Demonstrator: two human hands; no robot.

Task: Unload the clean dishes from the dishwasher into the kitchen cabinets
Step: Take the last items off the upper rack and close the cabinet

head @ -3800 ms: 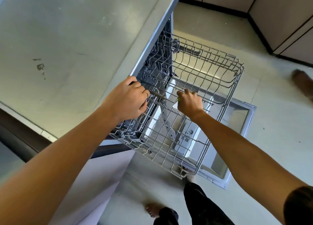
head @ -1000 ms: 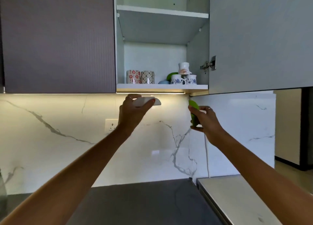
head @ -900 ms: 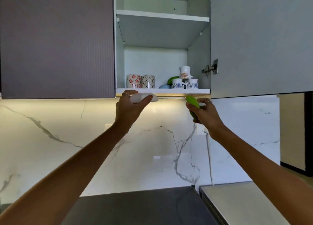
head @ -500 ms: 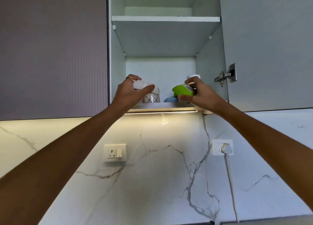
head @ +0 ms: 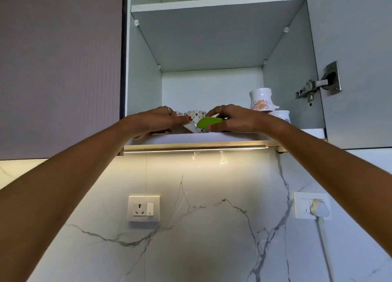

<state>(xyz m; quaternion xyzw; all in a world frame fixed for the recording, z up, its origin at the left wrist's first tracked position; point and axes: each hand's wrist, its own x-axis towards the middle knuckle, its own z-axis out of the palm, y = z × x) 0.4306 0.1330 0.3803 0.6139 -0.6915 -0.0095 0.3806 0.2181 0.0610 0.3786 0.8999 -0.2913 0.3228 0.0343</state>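
Note:
Both my hands reach onto the bottom shelf of the open wall cabinet. My left hand holds a small white dish, tilted, at the shelf's front left. My right hand grips a small green dish just right of it, low over the shelf. The two dishes almost touch. Behind them stands a patterned mug. Whether either dish rests on the shelf is hidden by the shelf edge.
A white jug with an orange paisley print stands on a cup at the shelf's right. An upper shelf sits above. The cabinet door hangs open at right. Wall sockets and a plug lie below.
I have turned from the dishwasher rack to the wall cabinet. Both hands rose from under the shelf and moved the white and green dishes onto the bottom shelf, closer together.

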